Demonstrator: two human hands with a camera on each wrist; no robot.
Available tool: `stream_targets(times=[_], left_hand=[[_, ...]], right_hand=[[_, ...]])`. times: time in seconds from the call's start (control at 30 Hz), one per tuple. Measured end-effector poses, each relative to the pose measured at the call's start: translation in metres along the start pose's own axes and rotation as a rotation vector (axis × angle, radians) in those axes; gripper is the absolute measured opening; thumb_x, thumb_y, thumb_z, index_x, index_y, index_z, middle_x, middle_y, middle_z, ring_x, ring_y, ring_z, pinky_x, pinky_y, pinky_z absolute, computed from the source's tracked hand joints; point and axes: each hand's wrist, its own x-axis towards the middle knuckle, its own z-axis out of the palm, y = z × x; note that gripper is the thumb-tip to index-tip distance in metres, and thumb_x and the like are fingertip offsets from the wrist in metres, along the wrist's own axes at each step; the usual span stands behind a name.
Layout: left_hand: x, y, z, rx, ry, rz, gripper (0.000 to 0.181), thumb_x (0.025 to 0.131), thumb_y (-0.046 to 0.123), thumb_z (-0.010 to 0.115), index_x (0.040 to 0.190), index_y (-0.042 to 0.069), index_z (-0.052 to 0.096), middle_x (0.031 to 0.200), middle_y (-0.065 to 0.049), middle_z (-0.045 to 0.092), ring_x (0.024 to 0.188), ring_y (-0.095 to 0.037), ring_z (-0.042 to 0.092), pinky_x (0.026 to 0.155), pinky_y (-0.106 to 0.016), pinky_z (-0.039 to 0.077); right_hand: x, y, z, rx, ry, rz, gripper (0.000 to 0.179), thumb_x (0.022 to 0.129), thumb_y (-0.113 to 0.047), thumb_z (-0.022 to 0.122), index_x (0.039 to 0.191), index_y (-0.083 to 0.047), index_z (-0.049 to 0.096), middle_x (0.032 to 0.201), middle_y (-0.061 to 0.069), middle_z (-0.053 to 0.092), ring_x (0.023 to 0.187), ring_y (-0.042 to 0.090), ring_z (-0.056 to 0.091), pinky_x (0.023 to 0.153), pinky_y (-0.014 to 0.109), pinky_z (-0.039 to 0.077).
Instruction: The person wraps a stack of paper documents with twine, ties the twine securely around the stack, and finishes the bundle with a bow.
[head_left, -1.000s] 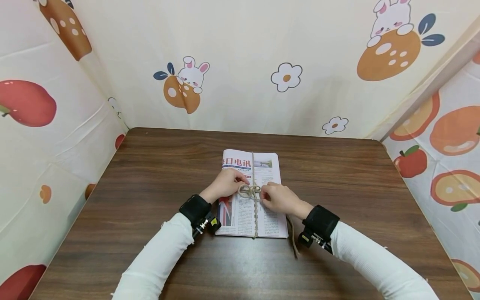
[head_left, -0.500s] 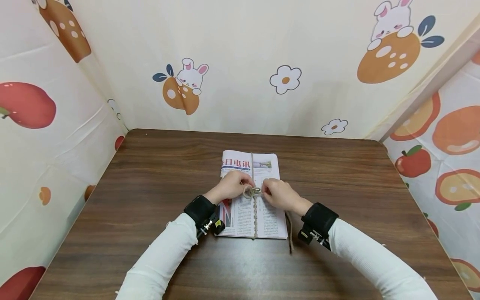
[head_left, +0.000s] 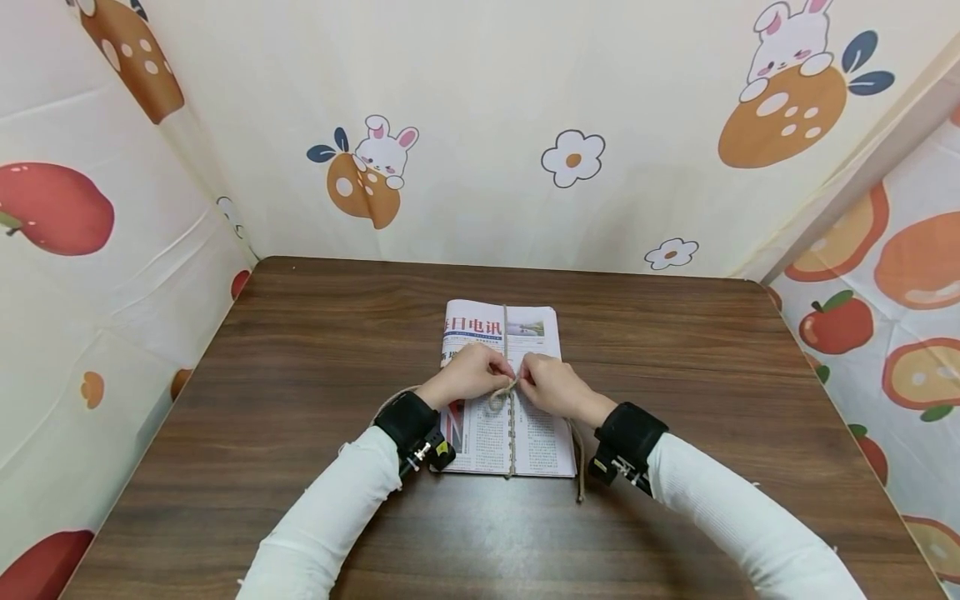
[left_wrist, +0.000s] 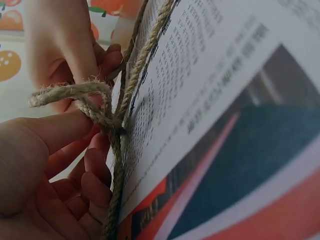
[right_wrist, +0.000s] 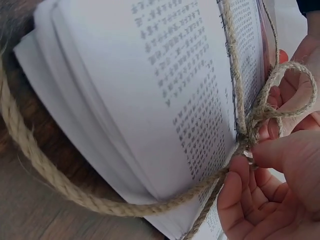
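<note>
A stack of folded newspapers [head_left: 480,446] lies on the table, with twine [right_wrist: 232,65] running crosswise over it. The strands meet at a knot [right_wrist: 245,142] in the middle, where a small twine loop [right_wrist: 302,112] stands up. My left hand [head_left: 472,372] pinches the twine beside the knot, thumb [left_wrist: 65,127] against the loop's base. From the other side my right hand [head_left: 553,387] pinches twine right at the knot between thumb and fingertip [right_wrist: 239,167]. Both hands partly cover the knot in the head view.
One loose twine tail [head_left: 580,475] hangs off the stack's right side onto the brown wooden table [head_left: 315,350]. Another strand [head_left: 390,402] curves out by the left wrist. Printed cloth [head_left: 480,192] walls in the table's back and sides.
My left hand has moved right toward the right hand, and the fingertips are now close together at the knot. The loops there look smaller. A strand now shows over the left wrist.
</note>
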Motion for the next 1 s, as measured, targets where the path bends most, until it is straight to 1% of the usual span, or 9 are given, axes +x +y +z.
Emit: stream_targets(times=[0.13,0.17,0.27,0.37,0.4,0.57,0.77,0.9,1.0], left_hand=[[0.0,0.0,0.001,-0.009,0.006,0.023,0.006,0.08,0.012,0.067,0.081,0.01,0.073,0.07,0.003,0.067,0.063,-0.004,0.055,0.062,-0.02,0.043],[0.001,-0.003,0.002,-0.009,0.015,0.045,0.007,0.08,0.014,0.066,0.08,0.011,0.072,0.068,0.005,0.065,0.062,-0.004,0.054,0.061,-0.019,0.042],[0.0,-0.002,0.002,-0.004,0.021,0.046,0.006,0.08,0.015,0.066,0.078,0.012,0.071,0.066,0.007,0.063,0.061,-0.004,0.054,0.061,-0.019,0.042],[0.0,0.0,0.003,0.025,0.027,0.038,0.007,0.08,0.014,0.066,0.075,0.012,0.07,0.066,0.005,0.063,0.061,-0.005,0.054,0.061,-0.02,0.041],[0.0,0.002,0.003,0.034,0.023,0.015,0.006,0.079,0.012,0.066,0.075,0.01,0.069,0.066,0.003,0.063,0.062,-0.006,0.055,0.062,-0.02,0.042],[0.0,0.002,0.003,0.065,0.023,-0.007,0.007,0.08,0.011,0.066,0.074,0.01,0.067,0.066,0.002,0.062,0.062,-0.006,0.052,0.061,-0.018,0.04],[0.001,0.001,0.001,0.048,0.008,-0.03,0.008,0.082,0.013,0.066,0.075,0.01,0.066,0.067,0.002,0.061,0.061,-0.006,0.051,0.06,-0.018,0.04],[0.001,-0.001,-0.002,0.027,0.014,-0.042,0.007,0.08,0.009,0.064,0.073,0.009,0.065,0.066,0.002,0.06,0.061,-0.007,0.051,0.059,-0.018,0.039],[0.0,0.0,-0.005,0.017,0.022,-0.06,0.006,0.08,0.009,0.062,0.074,0.009,0.064,0.065,0.002,0.059,0.06,-0.007,0.05,0.058,-0.018,0.038]], right_hand=[[0.001,-0.001,0.0,0.024,0.008,0.003,0.008,0.084,-0.006,0.059,0.079,-0.006,0.053,0.067,0.0,0.05,0.059,0.009,0.045,0.052,0.022,0.037],[0.001,-0.001,0.0,0.031,0.007,0.004,0.008,0.084,-0.006,0.059,0.079,-0.006,0.053,0.068,0.0,0.05,0.059,0.009,0.045,0.052,0.022,0.037],[0.001,-0.002,-0.002,0.045,-0.002,0.002,0.008,0.084,-0.007,0.06,0.08,-0.006,0.053,0.068,0.0,0.05,0.06,0.009,0.045,0.052,0.022,0.037],[0.001,-0.002,-0.003,0.051,-0.009,-0.007,0.009,0.084,-0.007,0.061,0.08,-0.006,0.053,0.068,0.0,0.051,0.06,0.009,0.046,0.052,0.022,0.037],[0.001,-0.003,-0.004,0.055,-0.013,-0.006,0.009,0.084,-0.007,0.061,0.08,-0.007,0.053,0.068,0.0,0.051,0.06,0.009,0.046,0.052,0.022,0.037],[0.0,-0.004,-0.006,0.068,-0.012,0.003,0.01,0.083,-0.008,0.063,0.08,-0.009,0.053,0.071,-0.001,0.053,0.062,0.009,0.047,0.053,0.022,0.038],[-0.002,-0.01,-0.008,0.043,0.048,0.001,0.01,0.083,-0.01,0.064,0.081,-0.01,0.053,0.077,0.004,0.055,0.065,0.01,0.047,0.054,0.024,0.039],[-0.006,-0.016,-0.009,0.036,0.079,0.01,0.009,0.083,-0.011,0.063,0.083,-0.012,0.054,0.079,0.002,0.054,0.066,0.009,0.047,0.055,0.023,0.039],[-0.008,-0.02,-0.009,0.054,0.079,0.014,0.007,0.084,-0.01,0.062,0.085,-0.012,0.055,0.079,-0.001,0.054,0.064,0.007,0.046,0.053,0.022,0.038]])
